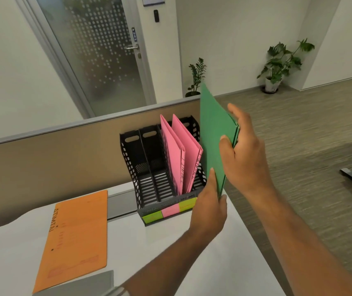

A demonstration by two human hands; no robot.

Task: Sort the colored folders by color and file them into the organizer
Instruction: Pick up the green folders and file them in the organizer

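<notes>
Pinching the upright green folder, both hands hold it just right of the organizer.

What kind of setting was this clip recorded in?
Most likely an office: a white desk backed by a beige cubicle partition, a black mesh file organizer holding pink folders, and a frosted glass door marked PUSH.

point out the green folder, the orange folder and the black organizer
green paper folder (213, 133), head view, middle of its front face
orange paper folder (77, 238), head view, centre of its cover
black plastic slotted organizer (132, 159), head view, left side wall
</notes>
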